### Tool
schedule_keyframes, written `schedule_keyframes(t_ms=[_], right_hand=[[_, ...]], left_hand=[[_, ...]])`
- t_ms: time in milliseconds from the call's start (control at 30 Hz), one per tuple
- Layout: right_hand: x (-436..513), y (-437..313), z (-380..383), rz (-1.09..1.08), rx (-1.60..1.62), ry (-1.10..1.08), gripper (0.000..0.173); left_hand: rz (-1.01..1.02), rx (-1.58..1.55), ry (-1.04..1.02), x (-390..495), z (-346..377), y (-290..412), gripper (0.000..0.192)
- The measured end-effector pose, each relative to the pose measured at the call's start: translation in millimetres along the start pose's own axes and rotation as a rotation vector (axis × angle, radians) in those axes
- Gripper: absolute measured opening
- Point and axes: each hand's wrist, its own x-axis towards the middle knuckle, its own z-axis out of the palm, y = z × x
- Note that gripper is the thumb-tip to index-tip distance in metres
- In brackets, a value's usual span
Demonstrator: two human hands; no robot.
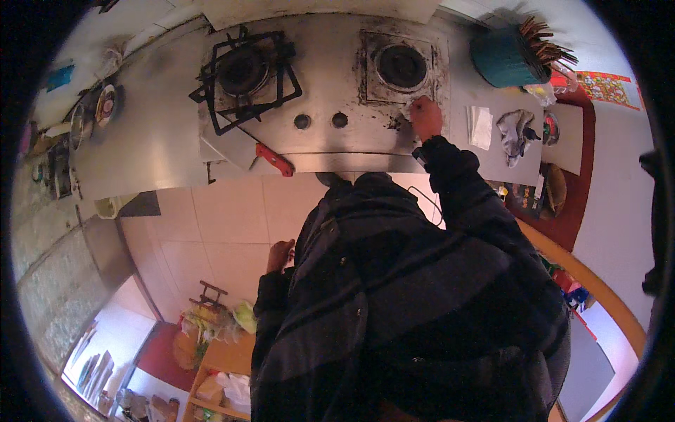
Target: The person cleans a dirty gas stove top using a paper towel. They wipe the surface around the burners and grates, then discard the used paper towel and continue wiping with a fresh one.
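Observation:
My right hand (pixel 426 117) is curled on the steel gas stove top (pixel 327 68), just below the right burner (pixel 402 67). Dark, greasy stains lie beside its fingers; whether something is under them is hidden. Low beside my body hangs my left hand (pixel 280 256), over the floor and away from the counter, its grip too small to make out. Black pan supports (pixel 287 79) sit askew around the left burner (pixel 242 71), and the right burner has no support on it. A knife with a broad blade and red handle (pixel 274 159) lies at the front edge.
Folded white paper (pixel 480 127) and a crumpled grey rag (pixel 514 134) lie to the right. Behind them a teal container (pixel 503 55) holds a bundle of sticks. Two round control spots (pixel 339 120) sit between the burners. A small stool (pixel 211 296) stands behind at left.

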Motion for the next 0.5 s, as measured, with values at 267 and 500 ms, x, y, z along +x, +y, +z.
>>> schedule_keyframes(t_ms=[267, 500], right_hand=[[17.1, -22.5, 8.9, -0.358, 0.072, -0.019, 0.014], [13.5, -38.7, 11.2, -0.54, 0.041, -0.13, 0.017]], left_hand=[[0.426, 0.53, 0.074, 15.3, 34.0, -24.8, 0.052], [0.215, 0.25, 0.042, -3.3, 50.4, 4.5, 0.039]])
